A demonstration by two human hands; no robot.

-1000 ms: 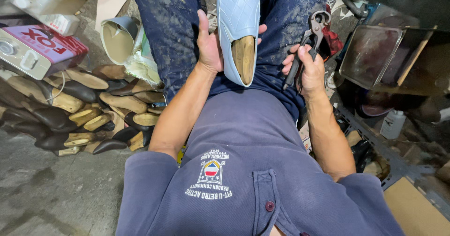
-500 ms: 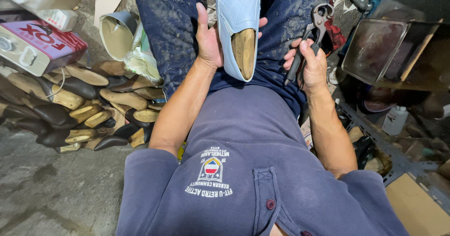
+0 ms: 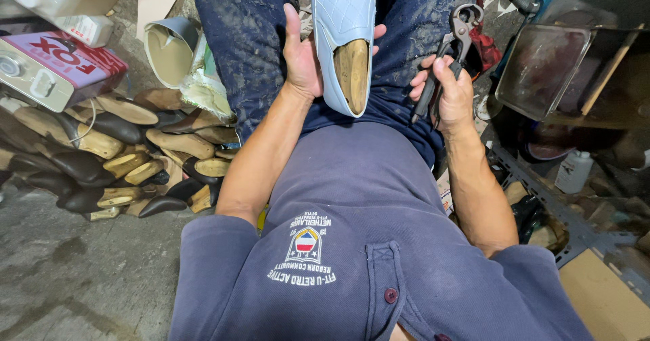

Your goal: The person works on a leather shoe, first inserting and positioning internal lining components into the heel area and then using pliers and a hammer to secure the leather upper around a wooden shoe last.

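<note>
We see one shoe gripped by the left hand, one pincers clasped by the right hand; the shoe's toe is cut off.

Shoe on lap, between hands — pincers right, lasts left

I see one blue shoe with one wooden last inside it. I see one pair of pincers. On the floor there is one pile of lasts, too many for me to count exactly. There is one tin box, one metal tray and one white bottle.
</note>
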